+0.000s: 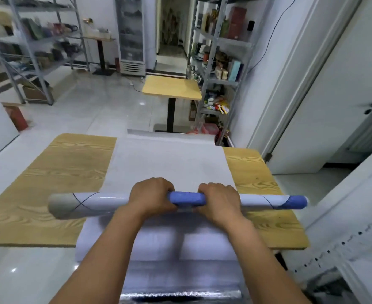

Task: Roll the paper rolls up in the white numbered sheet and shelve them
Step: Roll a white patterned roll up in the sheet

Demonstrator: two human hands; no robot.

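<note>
A long paper roll [106,201] lies crosswise on a white sheet [169,163] spread lengthwise over the wooden table [49,185]. The roll is pale with dark curved lines, blue in the middle and at its right end [296,201], greyish at its left end. My left hand [152,195] and my right hand [219,201] both grip the roll from above, close together near its middle. The sheet's near part [158,240] runs under my forearms and hangs off the table's front edge. No numbers show on the sheet from here.
Metal shelving racks full of goods stand at the far left [33,47] and right [220,58]. A smaller wooden table [172,87] stands beyond. A white door [334,106] is on the right, a glass-door cabinet [131,34] at the back.
</note>
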